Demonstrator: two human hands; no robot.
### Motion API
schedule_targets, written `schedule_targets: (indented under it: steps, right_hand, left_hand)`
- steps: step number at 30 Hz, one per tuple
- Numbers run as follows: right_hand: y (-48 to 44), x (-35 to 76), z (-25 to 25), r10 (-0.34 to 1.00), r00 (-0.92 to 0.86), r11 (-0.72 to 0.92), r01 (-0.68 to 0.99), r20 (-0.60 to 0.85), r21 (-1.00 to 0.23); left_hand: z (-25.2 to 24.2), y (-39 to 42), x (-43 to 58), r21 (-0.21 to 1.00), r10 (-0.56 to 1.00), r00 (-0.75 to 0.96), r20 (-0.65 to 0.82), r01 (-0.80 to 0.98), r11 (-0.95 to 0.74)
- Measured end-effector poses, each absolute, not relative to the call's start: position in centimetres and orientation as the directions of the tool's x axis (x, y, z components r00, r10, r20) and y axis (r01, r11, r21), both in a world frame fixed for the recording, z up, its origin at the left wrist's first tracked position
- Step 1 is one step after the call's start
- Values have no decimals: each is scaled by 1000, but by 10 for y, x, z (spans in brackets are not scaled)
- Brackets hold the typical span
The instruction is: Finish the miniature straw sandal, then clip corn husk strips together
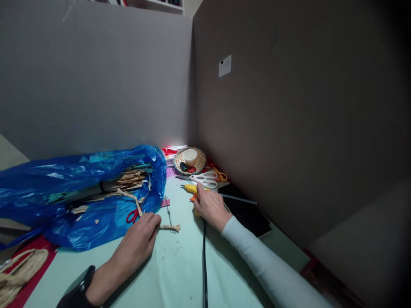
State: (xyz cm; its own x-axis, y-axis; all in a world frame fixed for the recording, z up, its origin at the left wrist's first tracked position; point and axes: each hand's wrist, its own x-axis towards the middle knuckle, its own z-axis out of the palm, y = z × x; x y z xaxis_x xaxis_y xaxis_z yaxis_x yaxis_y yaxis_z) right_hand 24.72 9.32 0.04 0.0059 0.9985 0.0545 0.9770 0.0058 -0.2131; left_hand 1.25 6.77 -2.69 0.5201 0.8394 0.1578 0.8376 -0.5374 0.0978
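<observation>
My right hand [212,206] is closed around the grip of a yellow hot glue gun [192,188] with an orange trigger, its nozzle pointing left. A black power cord [204,261] runs from the gun toward me. My left hand [140,233] rests low over the table, its fingers curled on a braided straw cord [170,228]. One frayed end of the braid sticks out to the right; another stretch runs up toward the blue bag. Close to that hand lie red-handled scissors [132,216], partly hidden, and a small pink piece [165,203] with thin wire.
A blue plastic bag [105,231] of dried stalks [130,179] spreads across the left. Behind the gun are white-handled scissors [205,177] and a woven tray [201,159] holding a white cup [190,156]. A black flat object [244,216] lies right, by the partition [289,149]. Coiled braid [24,273] sits lower left.
</observation>
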Motion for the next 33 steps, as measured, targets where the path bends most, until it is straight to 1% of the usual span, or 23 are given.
schedule_targets:
  steps: [7,10,11,13,15,16,17,19,23,29,33]
  right_hand:
    - [118,254,-1,994,47,-27,983,103,-182]
    - [106,250,6,989,1,24,984,145,-174]
    - [98,247,8,986,-44,73,981,162,-178]
    - [81,236,10,960,-209,245,949,184,-201]
    - [65,222,7,873,-450,484,843,186,-236]
    - [59,216,3,819,-541,573,782,190,-246]
    - [55,211,-2,777,-596,629,736,203,-250]
    - [52,206,-12,728,-644,685,679,234,-264]
    - [57,213,-20,737,-604,676,656,304,-336]
    - [60,225,-12,769,-495,639,603,405,-478]
    - [60,232,-3,818,-356,574,556,452,-601]
  left_hand:
    - [-28,65,-9,172,815,544,198,799,-576]
    - [-27,63,-9,186,805,545,233,788,-587]
    - [-27,62,-8,184,799,547,249,784,-593]
    - [-26,58,-4,171,782,553,287,774,-610]
    - [-25,53,1,147,756,567,328,760,-633]
    - [-25,50,3,132,740,575,348,752,-646]
    - [-24,47,5,117,723,584,368,743,-659]
    - [-22,43,7,86,693,601,398,728,-681]
    - [-15,44,3,38,679,599,425,737,-675]
    - [-11,64,-12,9,683,560,468,770,-638]
    - [-15,79,-35,5,699,501,510,811,-585]
